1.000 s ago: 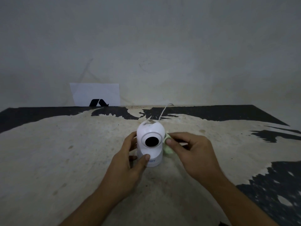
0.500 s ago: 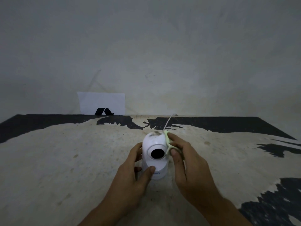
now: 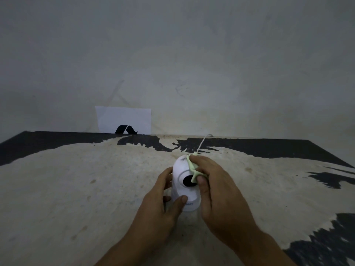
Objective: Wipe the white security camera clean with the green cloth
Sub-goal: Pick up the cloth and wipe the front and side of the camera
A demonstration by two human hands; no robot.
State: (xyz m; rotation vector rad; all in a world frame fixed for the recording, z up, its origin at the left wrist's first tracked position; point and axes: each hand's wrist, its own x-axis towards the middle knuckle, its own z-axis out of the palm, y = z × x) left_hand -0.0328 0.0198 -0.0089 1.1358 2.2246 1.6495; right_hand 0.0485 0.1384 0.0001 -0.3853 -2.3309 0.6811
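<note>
The white security camera (image 3: 181,170) stands upright on the worn table, its black lens facing me. My left hand (image 3: 159,206) wraps the camera's base from the left, thumb across the front. My right hand (image 3: 215,191) presses the pale green cloth (image 3: 193,168) against the camera's right side and top; a fold of cloth overlaps the lens edge. Most of the cloth is hidden under my fingers. A white cable (image 3: 201,144) runs from behind the camera toward the wall.
The table (image 3: 86,189) has a beige worn top with black patches at the back and right. A white paper sheet with a black logo (image 3: 124,120) leans on the wall behind the table's left part.
My right hand has moved with the cloth from the camera's right side up over its top and front. My left hand keeps its hold on the base.
</note>
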